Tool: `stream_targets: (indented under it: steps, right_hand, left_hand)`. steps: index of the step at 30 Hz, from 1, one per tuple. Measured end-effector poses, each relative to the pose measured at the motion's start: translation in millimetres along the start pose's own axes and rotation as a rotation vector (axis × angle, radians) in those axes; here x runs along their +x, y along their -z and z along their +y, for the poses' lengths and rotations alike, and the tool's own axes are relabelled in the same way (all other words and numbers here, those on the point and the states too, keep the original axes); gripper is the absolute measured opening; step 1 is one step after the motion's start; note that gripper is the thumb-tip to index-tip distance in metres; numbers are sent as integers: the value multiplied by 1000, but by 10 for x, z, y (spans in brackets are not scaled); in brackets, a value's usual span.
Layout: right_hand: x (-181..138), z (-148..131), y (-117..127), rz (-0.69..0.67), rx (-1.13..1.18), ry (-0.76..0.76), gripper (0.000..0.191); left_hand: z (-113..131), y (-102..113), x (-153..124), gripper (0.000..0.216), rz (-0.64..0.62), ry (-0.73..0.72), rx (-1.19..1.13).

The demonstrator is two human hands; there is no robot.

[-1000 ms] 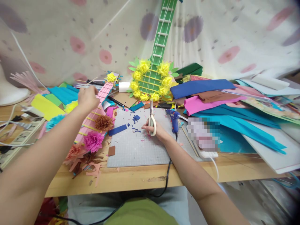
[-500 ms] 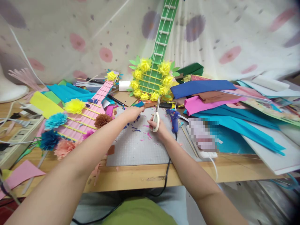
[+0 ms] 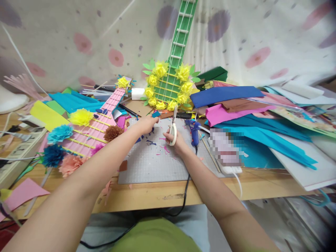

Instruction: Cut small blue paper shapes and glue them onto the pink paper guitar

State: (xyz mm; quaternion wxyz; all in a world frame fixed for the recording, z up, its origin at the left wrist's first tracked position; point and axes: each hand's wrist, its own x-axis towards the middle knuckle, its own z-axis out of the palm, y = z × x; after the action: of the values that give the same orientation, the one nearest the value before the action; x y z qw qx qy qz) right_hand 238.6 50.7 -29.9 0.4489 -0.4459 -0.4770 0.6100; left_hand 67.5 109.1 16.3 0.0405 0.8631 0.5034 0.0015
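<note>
My left hand (image 3: 148, 125) is over the upper part of a grey cutting mat (image 3: 154, 171), its fingers pinched together. A small piece of teal paper (image 3: 155, 114) sticks up at those fingertips. White-handled scissors (image 3: 173, 134) are in my right hand (image 3: 179, 142), blades pointing up and away from me. The blades look nearly closed, a short way right of my left fingers. Dark blue and pink paper scraps (image 3: 151, 142) lie on the mat between and below my hands.
Left lies a pink paper guitar (image 3: 103, 120) with paper flowers; behind stands a green one (image 3: 169, 82) ringed with yellow roses. A blue glue gun (image 3: 194, 134) with a black cord is right of my right hand. Coloured paper sheets (image 3: 231, 94) pile at right; a power strip (image 3: 23, 150) is far left.
The view has shifted slightly. Both hands stay in nearly the same place, and my right hand still holds the scissors.
</note>
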Motion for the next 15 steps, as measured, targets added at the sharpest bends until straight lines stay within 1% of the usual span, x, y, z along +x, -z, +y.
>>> stream_targets:
  steps: [2, 4, 6, 8, 10, 12, 15]
  right_hand:
    - [0, 7, -5, 7, -4, 1, 40]
    - [4, 13, -13, 27, -31, 14, 39]
    - [14, 14, -23, 70, -47, 38, 40]
    - [26, 10, -31, 104, -28, 66, 44]
    - [34, 1, -34, 103, 7, 87, 47]
    - [33, -10, -33, 77, 19, 103, 46]
    - [24, -25, -28, 60, 5, 130, 40]
  left_hand:
    - [-23, -3, -23, 35, 39, 23, -107]
    - [4, -16, -67, 32, 126, 77, -312]
    - [94, -59, -134, 31, 243, 170, -642]
    - [234, -136, -215, 31, 333, 280, -1036]
    - [387, -233, -294, 33, 348, 352, -1334]
    - [516, -325, -353, 36, 383, 415, -1496]
    - [620, -411, -399, 42, 433, 478, -1584]
